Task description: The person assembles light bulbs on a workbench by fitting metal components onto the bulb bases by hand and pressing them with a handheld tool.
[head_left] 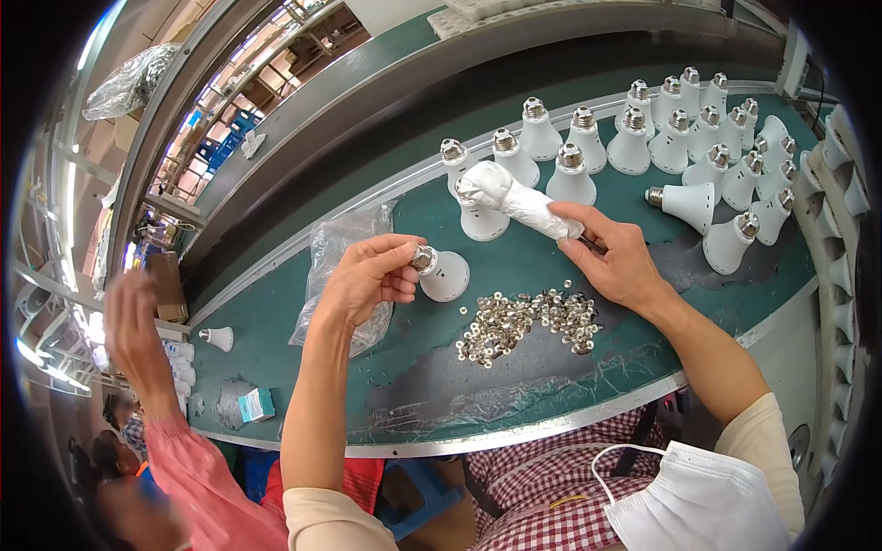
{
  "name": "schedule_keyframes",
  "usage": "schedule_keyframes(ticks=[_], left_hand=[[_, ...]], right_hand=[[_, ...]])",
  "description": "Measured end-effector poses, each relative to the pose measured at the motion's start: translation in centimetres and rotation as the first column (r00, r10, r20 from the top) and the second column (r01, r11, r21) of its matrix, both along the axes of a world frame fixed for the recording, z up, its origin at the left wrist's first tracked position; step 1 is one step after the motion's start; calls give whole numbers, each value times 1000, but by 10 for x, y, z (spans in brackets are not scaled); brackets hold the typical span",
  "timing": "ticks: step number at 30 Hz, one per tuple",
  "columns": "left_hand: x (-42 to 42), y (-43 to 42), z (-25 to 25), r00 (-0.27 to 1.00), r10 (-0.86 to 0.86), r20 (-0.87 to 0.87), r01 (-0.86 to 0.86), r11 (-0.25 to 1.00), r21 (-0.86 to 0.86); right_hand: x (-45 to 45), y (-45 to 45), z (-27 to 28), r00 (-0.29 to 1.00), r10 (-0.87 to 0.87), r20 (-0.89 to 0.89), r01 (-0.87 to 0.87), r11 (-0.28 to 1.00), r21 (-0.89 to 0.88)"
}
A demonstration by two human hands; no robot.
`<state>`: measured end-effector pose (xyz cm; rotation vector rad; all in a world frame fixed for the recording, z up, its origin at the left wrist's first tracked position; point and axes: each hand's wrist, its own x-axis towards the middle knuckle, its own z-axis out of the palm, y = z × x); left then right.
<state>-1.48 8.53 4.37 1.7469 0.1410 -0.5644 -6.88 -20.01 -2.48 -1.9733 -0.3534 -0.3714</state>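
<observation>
My left hand point(370, 275) pinches the metal screw base of a white bulb point(446, 277), whose wide end points right over the green table. In my right hand point(617, 253) is a tool wrapped in white material point(519, 202), held by its dark handle, with its thick head up and to the left, in front of standing bulbs. A pile of small metal caps point(528, 323) lies on the table just below and between both hands. Many white bulbs point(628, 145) stand base-up behind my right hand, and one point(684, 204) lies on its side.
A clear plastic bag point(342, 243) lies behind my left hand. Farther left are a small bulb point(217, 338) and a teal and white box point(256, 405). A co-worker's raised arm in a red sleeve point(193, 459) is at the left. A bulb-laden rack point(827, 230) curves along the right.
</observation>
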Motion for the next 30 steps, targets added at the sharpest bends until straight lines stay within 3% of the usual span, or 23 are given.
schedule_keyframes(ticks=[4, 6, 8, 10, 12, 14, 15, 16, 18, 19, 24, 26, 27, 30], left_hand=[[3, 1, -1, 1000, -17, 6, 16, 998, 53], [1, 1, -4, 1000, -23, 20, 22, 998, 61], [-9, 1, -10, 997, 3, 77, 3, 997, -72], [-18, 4, -22, 992, 15, 129, -5, 997, -74], [-23, 4, -33, 987, 28, 159, -15, 997, -79], [-25, 4, -37, 974, 36, 225, -10, 993, -115], [-25, 4, -38, 972, 40, 230, -13, 993, -120], [-25, 4, -39, 973, 40, 226, -16, 994, -104], [-24, 5, -40, 972, 37, 230, -18, 996, -86], [-28, 7, -40, 973, 40, 226, -19, 996, -93], [-32, 13, -38, 972, 59, 226, -23, 987, -158], [-33, 12, -38, 973, 41, 226, -16, 994, -109], [-35, 12, -37, 973, 36, 228, -12, 994, -106], [-37, 14, -33, 972, 39, 231, -13, 993, -114]], right_hand=[[-4, 4, 13, 997, 63, -41, -60, 996, 72], [-6, 8, 27, 991, 113, -72, -111, 994, 22], [-6, 14, 38, 981, 165, -104, -169, 985, -31], [-3, 24, 46, 968, 248, 32, -238, 954, -182], [-5, 36, 63, 968, 252, 7, -245, 946, -214], [-3, 47, 72, 938, 231, 257, -199, 970, -143], [-4, 48, 73, 948, 236, 211, -167, 939, -301], [-4, 48, 76, 947, 240, 212, -169, 937, -306], [0, 48, 90, 960, 280, 26, -215, 792, -572], [0, 47, 100, 958, 286, 5, -223, 759, -611], [-2, 43, 98, 975, 198, 105, -143, 910, -388], [-4, 50, 87, 935, 240, 261, -159, 942, -294], [-6, 51, 86, 971, 235, -34, -211, 790, -576], [-5, 43, 91, 981, 193, -33, -174, 781, -600]])
